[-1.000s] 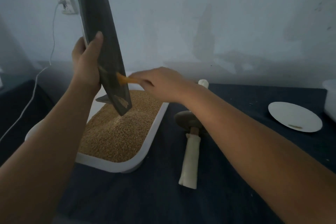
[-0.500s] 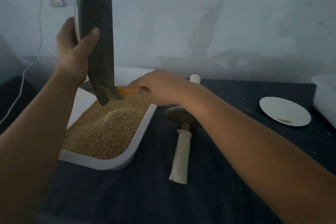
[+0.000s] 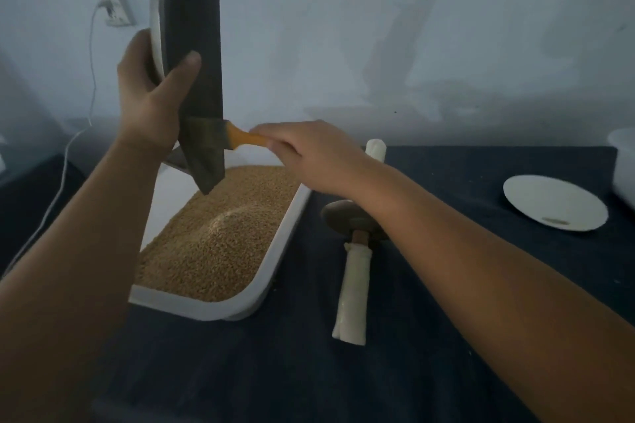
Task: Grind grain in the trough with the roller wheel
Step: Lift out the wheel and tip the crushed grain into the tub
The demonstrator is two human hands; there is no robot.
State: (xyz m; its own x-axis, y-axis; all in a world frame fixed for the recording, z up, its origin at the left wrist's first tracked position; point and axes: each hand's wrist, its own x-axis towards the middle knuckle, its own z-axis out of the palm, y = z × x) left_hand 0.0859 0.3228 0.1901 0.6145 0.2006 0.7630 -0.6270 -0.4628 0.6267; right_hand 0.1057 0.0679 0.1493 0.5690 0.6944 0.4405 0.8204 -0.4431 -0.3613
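Note:
My left hand [image 3: 151, 99] grips the dark trough [image 3: 192, 45] and holds it upright, its lower tip just over the grain [image 3: 220, 237]. The golden-brown grain lies heaped in a white tray [image 3: 275, 257]. My right hand [image 3: 309, 154] holds a brush by its orange handle [image 3: 245, 138], with the bristles [image 3: 204, 134] pressed against the trough's inner face. The roller wheel [image 3: 347, 218], a dark disc on an axle with white cloth-wrapped handles [image 3: 354, 292], lies on the dark tablecloth to the right of the tray, partly hidden by my right forearm.
A white plate [image 3: 553, 203] with a small smear rests at the right. The edge of a white tub [image 3: 623, 161] shows at the far right. A socket [image 3: 115, 8] with a white cable [image 3: 65, 161] hangs on the wall at left.
The brush has shifted up the trough's face, from near its tip to a little higher. The trough now stands more upright, and my view has moved closer.

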